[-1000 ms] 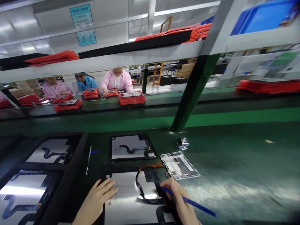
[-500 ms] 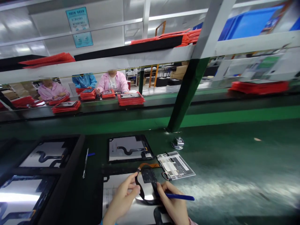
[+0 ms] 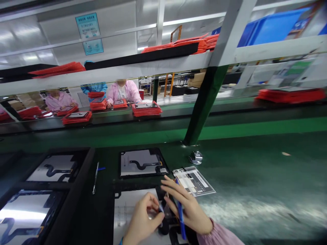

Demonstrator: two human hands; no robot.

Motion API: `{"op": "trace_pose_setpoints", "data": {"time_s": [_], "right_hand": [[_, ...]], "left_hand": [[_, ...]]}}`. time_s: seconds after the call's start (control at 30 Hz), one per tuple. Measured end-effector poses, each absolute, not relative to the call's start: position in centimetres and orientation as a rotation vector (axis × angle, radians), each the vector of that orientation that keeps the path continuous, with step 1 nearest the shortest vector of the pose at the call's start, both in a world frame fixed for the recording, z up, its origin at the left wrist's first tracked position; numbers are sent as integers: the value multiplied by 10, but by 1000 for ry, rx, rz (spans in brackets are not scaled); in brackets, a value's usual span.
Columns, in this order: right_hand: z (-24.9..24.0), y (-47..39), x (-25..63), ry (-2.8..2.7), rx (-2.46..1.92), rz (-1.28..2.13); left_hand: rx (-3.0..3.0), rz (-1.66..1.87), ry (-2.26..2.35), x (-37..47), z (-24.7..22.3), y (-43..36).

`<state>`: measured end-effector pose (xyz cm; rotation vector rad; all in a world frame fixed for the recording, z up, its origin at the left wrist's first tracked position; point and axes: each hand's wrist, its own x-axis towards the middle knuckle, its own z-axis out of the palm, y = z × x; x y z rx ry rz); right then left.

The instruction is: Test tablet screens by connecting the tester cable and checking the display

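Note:
A silver panel (image 3: 127, 211) with a black flex cable lies in a black fixture at the bottom centre. My left hand (image 3: 143, 219) rests on it, thumb and finger pinched at the cable near a small blue tab. My right hand (image 3: 187, 207) hovers just right of it, fingers spread, with a blue pen-like tool (image 3: 180, 212) held between the fingers and pointing down. What lies under the two hands is hidden.
A second panel (image 3: 143, 163) lies behind, a printed card (image 3: 195, 180) and a shiny metal part (image 3: 195, 157) to the right. A thin metal tool (image 3: 95, 177) and a black tray (image 3: 76, 190) of panels sit left. Green belt stretches right. People work at red stacks (image 3: 146, 109) beyond.
My left hand moved from the panel's left side to the flex cable at its middle. My right hand lifted and spread its fingers, and the blue tool swung from sideways to pointing down.

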<state>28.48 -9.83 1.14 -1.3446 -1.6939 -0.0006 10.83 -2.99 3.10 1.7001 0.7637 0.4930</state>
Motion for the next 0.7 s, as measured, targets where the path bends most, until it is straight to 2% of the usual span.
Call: {"op": "trace_pose_setpoints", "data": {"time_s": [0.1, 0.3, 0.5, 0.7], "right_hand": [[22, -85, 295, -2096, -1274, 243], [11, -79, 297, -2145, -1238, 383], [3, -76, 297, -2103, -1182, 225], [-15, -102, 282, -1707, -1300, -189]], "left_hand": [[1780, 456, 800, 110, 31, -33], [1835, 417, 869, 110, 29, -33], [1809, 408, 898, 113, 36, -33], [1779, 335, 873, 88, 29, -23]]}}
